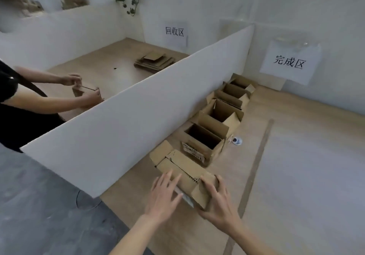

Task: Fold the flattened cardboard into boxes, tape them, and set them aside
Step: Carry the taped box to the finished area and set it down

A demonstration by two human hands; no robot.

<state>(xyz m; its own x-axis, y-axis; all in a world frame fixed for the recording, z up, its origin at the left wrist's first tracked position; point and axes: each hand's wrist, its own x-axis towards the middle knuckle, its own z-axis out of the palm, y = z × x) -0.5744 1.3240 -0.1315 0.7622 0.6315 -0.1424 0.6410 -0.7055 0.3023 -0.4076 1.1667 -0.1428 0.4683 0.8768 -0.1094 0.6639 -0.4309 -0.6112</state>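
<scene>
1. Head view puts the cardboard box [185,173] right under your hands, on the tabletop [296,156] beside the white divider [138,106].
2. Your left hand [165,192] lies spread, fingers straight, on its near left side.
3. Your right hand [216,199] curls round its near right corner, so it is likely the closer grip.
4. Its long axis runs away from you toward the row of open boxes [215,124].

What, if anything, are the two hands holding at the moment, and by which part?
The cardboard box: left hand flat on its near top, right hand gripping its near right corner.
</scene>
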